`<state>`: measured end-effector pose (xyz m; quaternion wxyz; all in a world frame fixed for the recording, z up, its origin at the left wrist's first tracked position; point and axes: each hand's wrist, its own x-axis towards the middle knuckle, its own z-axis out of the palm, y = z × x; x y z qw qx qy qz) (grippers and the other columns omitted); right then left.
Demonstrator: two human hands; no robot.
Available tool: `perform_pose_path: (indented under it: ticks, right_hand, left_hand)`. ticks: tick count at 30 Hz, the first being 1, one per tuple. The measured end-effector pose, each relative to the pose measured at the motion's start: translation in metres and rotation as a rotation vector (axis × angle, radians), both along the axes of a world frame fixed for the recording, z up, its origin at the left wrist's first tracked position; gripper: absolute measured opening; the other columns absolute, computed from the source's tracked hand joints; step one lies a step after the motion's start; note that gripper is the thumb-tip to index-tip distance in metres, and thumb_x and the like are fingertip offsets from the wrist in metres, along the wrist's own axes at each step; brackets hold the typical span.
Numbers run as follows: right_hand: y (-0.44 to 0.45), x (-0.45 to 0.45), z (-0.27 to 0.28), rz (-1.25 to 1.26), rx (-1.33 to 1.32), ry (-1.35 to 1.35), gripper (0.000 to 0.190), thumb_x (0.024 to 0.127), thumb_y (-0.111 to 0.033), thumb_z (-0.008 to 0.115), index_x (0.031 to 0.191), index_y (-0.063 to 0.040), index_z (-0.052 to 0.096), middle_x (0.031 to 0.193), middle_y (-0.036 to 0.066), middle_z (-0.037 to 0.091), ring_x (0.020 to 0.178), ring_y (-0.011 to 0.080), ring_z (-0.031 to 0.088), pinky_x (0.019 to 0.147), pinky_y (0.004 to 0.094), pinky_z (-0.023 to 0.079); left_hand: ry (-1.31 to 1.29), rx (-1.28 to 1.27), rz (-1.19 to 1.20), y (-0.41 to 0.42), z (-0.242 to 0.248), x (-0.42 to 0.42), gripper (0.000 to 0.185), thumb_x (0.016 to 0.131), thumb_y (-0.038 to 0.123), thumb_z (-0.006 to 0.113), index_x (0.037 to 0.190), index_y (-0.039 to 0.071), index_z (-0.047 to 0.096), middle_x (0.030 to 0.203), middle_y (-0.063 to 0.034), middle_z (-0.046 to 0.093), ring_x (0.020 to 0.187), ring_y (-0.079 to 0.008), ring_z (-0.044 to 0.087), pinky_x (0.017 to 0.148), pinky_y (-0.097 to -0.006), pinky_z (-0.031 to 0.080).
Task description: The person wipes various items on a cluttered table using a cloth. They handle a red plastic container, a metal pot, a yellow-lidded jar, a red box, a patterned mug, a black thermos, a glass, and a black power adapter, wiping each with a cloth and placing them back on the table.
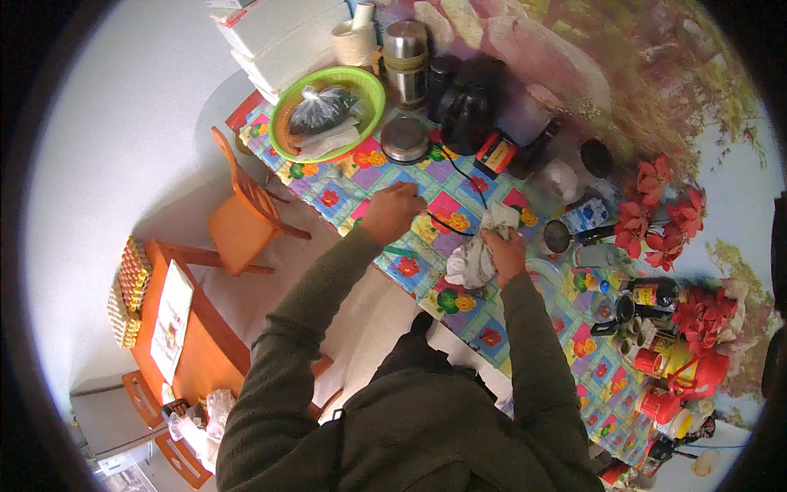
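Observation:
Over a table with a flowered tablecloth (363, 179), my left hand (395, 212) is closed around one end of a black cord (452, 230). My right hand (506, 253) grips a crumpled whitish cloth (470, 265), and the cord runs into its folds. From the cloth, the cord continues back across the table toward a dark appliance, perhaps a kettle (467, 107). A round dark base with a metallic top (405, 140) sits beyond my left hand. What the left fingers hold at the cord's end is hidden.
A green-rimmed basket (379, 101) holds plastic bags, beside a steel thermos (406, 64). Cups, bottles and artificial red flowers (655, 209) line the table's wall side on the right. A wooden chair (246, 227) and an orange wooden table (206, 344) stand to the left.

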<state>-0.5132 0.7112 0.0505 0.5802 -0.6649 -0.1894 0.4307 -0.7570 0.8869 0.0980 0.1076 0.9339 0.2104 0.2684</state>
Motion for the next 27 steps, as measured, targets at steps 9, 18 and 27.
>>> perform_pose_path:
  ticks: [9,18,27]
  right_hand:
    - [-0.075,-0.028,0.102,-0.189,0.192,0.307,0.034,0.095,-0.015,0.078,0.126,-0.003,0.068,0.114,0.007,0.074,0.099,0.0215,0.073,0.086,0.0391,0.059]
    - [-0.269,0.001,0.182,-0.410,0.382,0.570,0.046,0.099,-0.016,0.069,0.141,0.000,0.058,0.130,0.015,0.070,0.114,0.0293,0.072,0.099,0.0439,0.059]
    - [-0.405,-0.022,0.150,-0.939,0.453,0.452,0.037,0.095,-0.009,0.077,0.130,0.000,0.066,0.113,0.009,0.076,0.098,0.0241,0.076,0.091,0.0422,0.061]
  left_hand:
    - [-0.031,-0.146,0.068,0.026,-0.095,0.047,0.008,0.085,0.017,0.072,0.091,0.015,0.078,0.090,-0.0064,0.064,0.095,-0.0322,0.064,0.077,-0.0472,0.054]
    - [-0.221,-0.530,0.099,0.076,-0.259,0.021,0.010,0.085,0.010,0.076,0.092,0.005,0.080,0.094,-0.0136,0.072,0.096,-0.0327,0.064,0.087,-0.0472,0.050]
    - [-0.017,-0.217,0.148,-0.025,-0.150,0.083,0.046,0.091,0.010,0.078,0.135,0.003,0.068,0.127,-0.0176,0.068,0.117,-0.0367,0.063,0.106,-0.0510,0.050]
